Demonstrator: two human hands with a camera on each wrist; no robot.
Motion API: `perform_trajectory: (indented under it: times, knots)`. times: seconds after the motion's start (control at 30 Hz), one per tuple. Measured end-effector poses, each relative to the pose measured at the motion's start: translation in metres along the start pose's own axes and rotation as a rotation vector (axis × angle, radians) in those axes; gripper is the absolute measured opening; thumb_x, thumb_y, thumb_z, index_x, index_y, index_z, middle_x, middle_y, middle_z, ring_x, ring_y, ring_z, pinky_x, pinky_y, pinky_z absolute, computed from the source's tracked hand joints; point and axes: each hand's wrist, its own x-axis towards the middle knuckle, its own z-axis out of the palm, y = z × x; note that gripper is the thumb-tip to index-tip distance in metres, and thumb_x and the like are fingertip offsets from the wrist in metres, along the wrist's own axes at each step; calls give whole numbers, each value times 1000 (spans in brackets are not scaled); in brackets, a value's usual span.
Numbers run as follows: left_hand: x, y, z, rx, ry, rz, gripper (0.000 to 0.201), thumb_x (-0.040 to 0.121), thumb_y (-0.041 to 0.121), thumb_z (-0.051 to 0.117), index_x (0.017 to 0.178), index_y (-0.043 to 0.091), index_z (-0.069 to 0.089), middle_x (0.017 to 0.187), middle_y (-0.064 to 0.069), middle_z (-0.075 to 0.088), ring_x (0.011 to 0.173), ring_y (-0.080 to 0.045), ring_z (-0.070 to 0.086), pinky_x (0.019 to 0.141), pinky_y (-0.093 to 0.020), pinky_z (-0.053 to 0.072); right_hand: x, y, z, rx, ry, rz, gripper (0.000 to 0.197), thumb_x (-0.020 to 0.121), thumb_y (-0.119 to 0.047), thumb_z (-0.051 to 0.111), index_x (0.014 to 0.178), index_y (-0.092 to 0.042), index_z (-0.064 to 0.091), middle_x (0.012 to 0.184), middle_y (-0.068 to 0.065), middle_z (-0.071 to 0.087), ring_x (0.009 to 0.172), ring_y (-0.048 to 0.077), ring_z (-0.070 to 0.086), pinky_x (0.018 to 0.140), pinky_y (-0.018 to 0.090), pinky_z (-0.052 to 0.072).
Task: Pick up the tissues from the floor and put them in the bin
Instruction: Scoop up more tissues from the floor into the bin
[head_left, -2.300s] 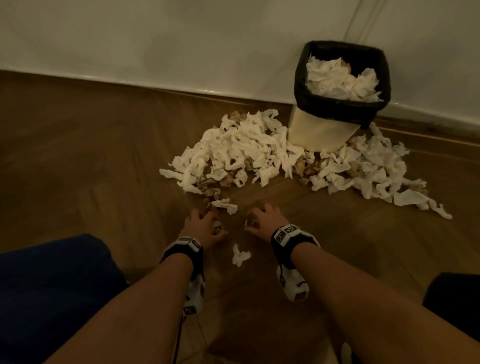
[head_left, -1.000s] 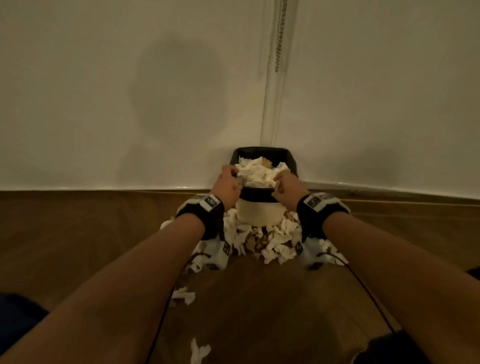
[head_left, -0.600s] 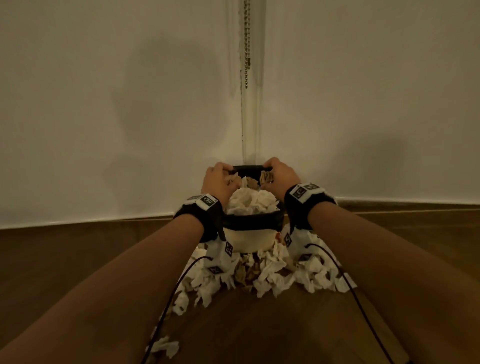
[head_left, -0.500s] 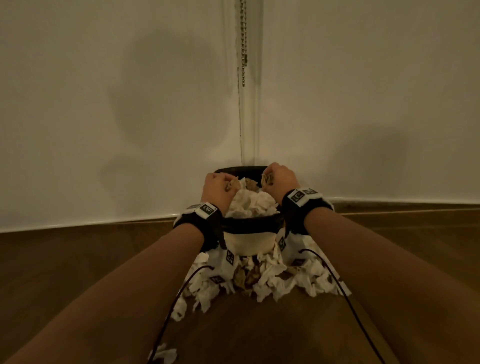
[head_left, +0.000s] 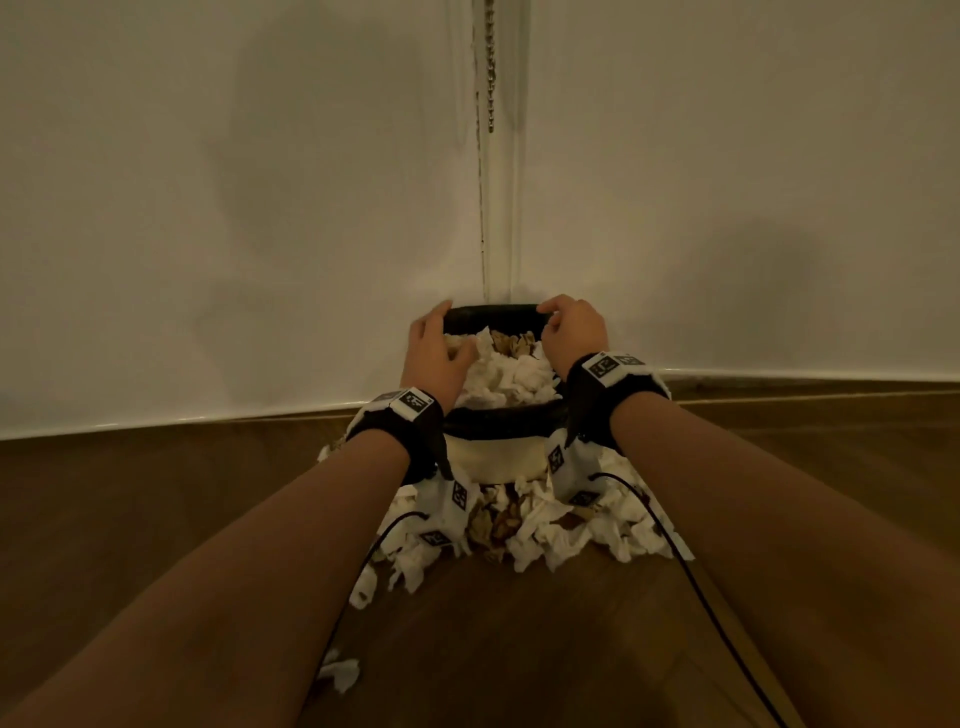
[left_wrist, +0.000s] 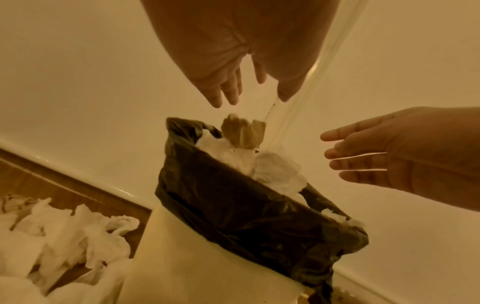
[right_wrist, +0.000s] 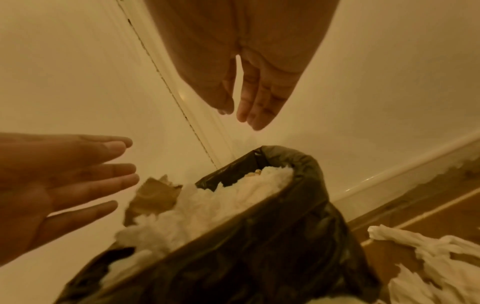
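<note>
A cream bin (head_left: 498, 460) with a black liner (left_wrist: 233, 207) stands against the wall, heaped with white tissues (head_left: 511, 376) and brown crumpled paper (head_left: 511, 343). Both hands hover over its mouth. My left hand (head_left: 441, 343) is open with straight fingers (left_wrist: 228, 90) and holds nothing. My right hand (head_left: 566, 327) is open too, its fingers (right_wrist: 249, 107) spread and empty. A brown crumpled piece (left_wrist: 242, 133) sits on top of the heap just below the fingertips. More tissues (head_left: 550, 530) lie piled on the floor around the bin's base.
The bin sits in front of a white wall (head_left: 208, 208) with a skirting board (head_left: 156, 421). A bead chain (head_left: 488, 78) hangs above it. Loose tissue scraps (head_left: 340, 673) lie on the wooden floor (head_left: 156, 519) nearer me. Black cables (head_left: 696, 587) trail from the wrist cameras.
Both hands rose from the floor to the bin. Half a second ago they were curled round brown pieces; now the fingers have straightened and the pieces lie on the heap.
</note>
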Motion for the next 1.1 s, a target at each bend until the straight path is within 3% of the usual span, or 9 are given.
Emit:
perform_trajectory:
  times: [0.07,0.17,0.23,0.33,0.47,0.63,0.8,0.97,1.1]
  knots:
    - [-5,1,-9,-2,7,16,50,94,22,49,142,19,34,141,-10,33,120,-17,46,96,-17,32,-10,-8,1,36,52,-11,32,94,-6,39,115,-13,61,117,14,54,105,29,54,82,25,39]
    - [-18,-5,-26,18,34,20,43,93,17,49,136,20,42,131,-9,39,108,-13,49,92,-17,36,-29,-22,2,86,109,-40,29,92,-6,41,110,-13,63,113,13,56,103,28,55,86,30,43]
    - [-32,-15,-37,64,29,7,40,93,14,48,132,21,45,123,-8,45,98,-12,52,81,-14,43,-44,-30,4,114,101,-66,26,91,-7,45,109,-13,62,111,11,57,101,26,56,88,31,45]
    - [-62,-35,-52,153,-63,-53,32,93,15,44,123,23,51,102,-2,60,75,-7,54,56,-12,39,-71,-43,12,146,73,-93,22,92,-10,46,107,-15,61,105,8,60,95,23,57,84,33,49]
    - [-110,-67,-71,335,-258,-126,29,93,20,44,119,24,56,100,-3,66,85,-19,61,74,-28,48,-120,-53,37,178,-73,-142,18,93,-15,46,106,-16,59,72,-5,52,74,17,54,66,26,41]
    - [-179,-115,-87,448,-378,-268,26,94,18,43,114,20,60,102,-9,66,85,-24,61,68,-31,46,-185,-43,81,82,-327,-149,20,93,-21,46,111,-20,57,66,-6,48,70,19,52,63,30,44]
    - [-229,-155,-86,535,-469,-399,29,96,20,40,117,22,60,104,-6,63,79,-20,56,65,-29,42,-235,-18,120,23,-591,28,26,93,-22,49,119,-20,50,104,10,63,92,27,60,76,34,49]
    - [-254,-175,-85,467,-457,-542,29,90,12,52,118,21,56,126,-8,46,103,-23,56,81,-28,48,-281,-1,162,-73,-842,173,45,89,-26,61,129,-18,42,132,10,48,117,28,53,91,36,47]
    - [-270,-184,-85,522,-395,-567,32,90,11,50,119,25,55,138,-11,32,113,-33,49,94,-35,45,-312,6,189,-236,-1002,154,52,88,-30,62,133,-17,39,138,14,38,122,33,48,99,41,43]
